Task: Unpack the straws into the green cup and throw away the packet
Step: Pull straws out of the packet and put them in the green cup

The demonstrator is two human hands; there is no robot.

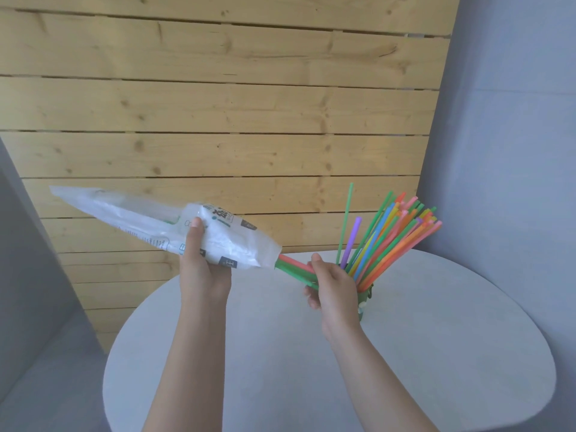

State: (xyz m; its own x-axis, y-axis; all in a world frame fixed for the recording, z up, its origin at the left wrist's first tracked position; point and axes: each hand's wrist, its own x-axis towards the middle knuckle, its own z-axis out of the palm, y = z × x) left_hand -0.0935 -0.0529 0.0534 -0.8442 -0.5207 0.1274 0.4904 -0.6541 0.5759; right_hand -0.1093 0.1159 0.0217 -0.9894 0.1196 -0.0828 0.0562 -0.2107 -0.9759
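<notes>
Packet [162,226]: thin crinkled plastic film, printed, held aloft above the white round surface [280,385], mouth pointing right; judged near weightless, limp and slippery, best taken around its bunched middle where the film wrinkles. Left hand [202,269]: grip wrapped round that middle from below, thumb pressed on top. Last straws [294,268]: a few green and pink ones poking out of the packet mouth, light and stiff enough to slide yet easily kinked, best pinched near the exposed ends. Right hand [332,283]: grip pinching those ends. Green cup [365,299]: on the surface just behind the right hand, mostly hidden, with a fanned bunch of coloured straws [396,241] leaning right; likely top-heavy
</notes>
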